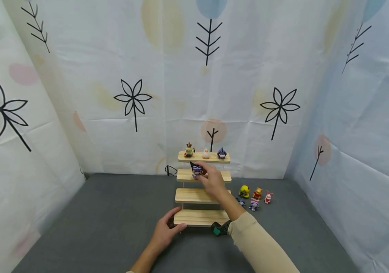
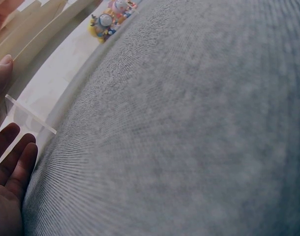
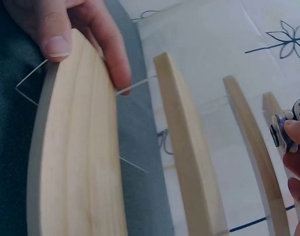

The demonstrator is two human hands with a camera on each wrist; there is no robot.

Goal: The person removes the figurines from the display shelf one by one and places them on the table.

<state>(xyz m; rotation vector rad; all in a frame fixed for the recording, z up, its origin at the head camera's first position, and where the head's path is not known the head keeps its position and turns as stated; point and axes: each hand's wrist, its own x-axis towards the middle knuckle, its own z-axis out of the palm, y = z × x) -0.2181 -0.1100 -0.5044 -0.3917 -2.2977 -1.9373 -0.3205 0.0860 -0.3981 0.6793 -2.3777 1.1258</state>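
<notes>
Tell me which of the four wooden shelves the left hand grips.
The lowest shelf: the left hand holds its left end; the three higher shelves are untouched by that hand.

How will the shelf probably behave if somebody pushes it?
The shelf would probably feel stiff, as its boards look like thick wood. It might wobble, since the clear supports look thin. The top figures could topple, standing upright with no rim visible.
</notes>
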